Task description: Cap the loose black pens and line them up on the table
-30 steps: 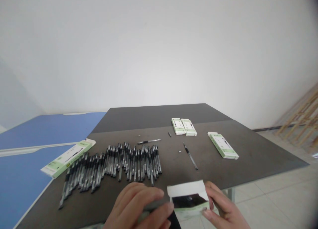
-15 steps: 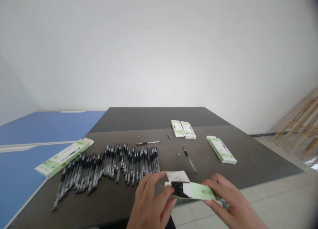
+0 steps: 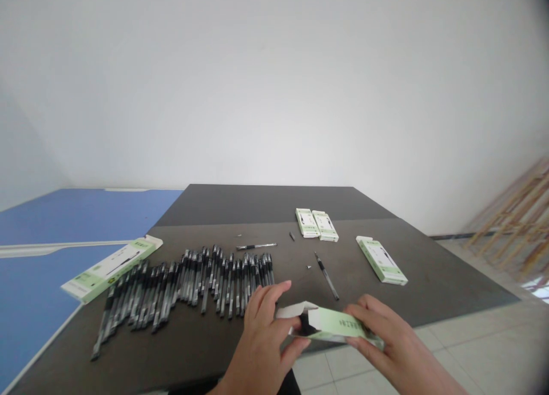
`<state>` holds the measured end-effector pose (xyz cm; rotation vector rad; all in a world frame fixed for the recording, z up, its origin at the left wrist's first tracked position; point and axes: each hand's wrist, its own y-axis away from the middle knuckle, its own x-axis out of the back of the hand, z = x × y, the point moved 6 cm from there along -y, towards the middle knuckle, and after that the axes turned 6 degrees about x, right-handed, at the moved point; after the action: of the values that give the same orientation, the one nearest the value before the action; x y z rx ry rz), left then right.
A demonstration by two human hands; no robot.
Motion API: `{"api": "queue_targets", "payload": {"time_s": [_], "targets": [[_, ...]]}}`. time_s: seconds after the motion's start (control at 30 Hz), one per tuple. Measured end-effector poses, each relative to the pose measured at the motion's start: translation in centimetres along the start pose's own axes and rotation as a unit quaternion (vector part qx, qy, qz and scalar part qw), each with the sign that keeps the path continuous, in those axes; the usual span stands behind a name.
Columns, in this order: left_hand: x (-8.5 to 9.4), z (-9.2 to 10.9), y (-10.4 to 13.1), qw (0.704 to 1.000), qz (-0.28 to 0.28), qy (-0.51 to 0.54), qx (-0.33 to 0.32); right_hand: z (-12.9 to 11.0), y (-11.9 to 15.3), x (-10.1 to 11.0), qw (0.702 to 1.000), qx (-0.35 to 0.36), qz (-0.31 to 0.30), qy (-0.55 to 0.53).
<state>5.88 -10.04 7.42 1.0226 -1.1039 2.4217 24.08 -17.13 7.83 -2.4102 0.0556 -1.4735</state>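
Note:
A green-and-white cardboard pen box is held above the table's near edge, its left end open with a white flap sticking out. My right hand grips the far right end between thumb and fingers. At the open end, my left hand pinches the lower edge between thumb and index finger, while its other fingers extend past the flap. Dark contents show just inside the opening; how many pens are in there I cannot tell. Left of the hands lies a long row of black-gripped clear pens.
A loose pen and another pen lie apart, with small pen parts nearby. One box leans by the row at left. Two boxes sit at the back and another box on the right. Blue surface adjoins the dark table.
The box has turned slightly and its flap has swung down toward the opening. My left hand's upper fingers have come off the flap and lifted.

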Motion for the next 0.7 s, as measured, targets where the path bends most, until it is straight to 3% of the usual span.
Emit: {"api": "queue_targets", "payload": {"time_s": [0.2, 0.5, 0.7], "targets": [[0.0, 0.0, -0.5, 0.997, -0.076, 0.017, -0.030, 0.9, 0.3, 0.2, 1.000, -0.009, -0.005, 0.002], [-1.1, -0.1, -2.0, 0.983, -0.169, -0.003, -0.075, 0.2, -0.2, -0.3, 0.998, -0.002, -0.056, 0.020], [-2.4, -1.1, -1.9, 0.983, -0.178, -0.041, -0.028, -0.4, -0.6, -1.0, 0.997, 0.019, -0.043, 0.058]]}}
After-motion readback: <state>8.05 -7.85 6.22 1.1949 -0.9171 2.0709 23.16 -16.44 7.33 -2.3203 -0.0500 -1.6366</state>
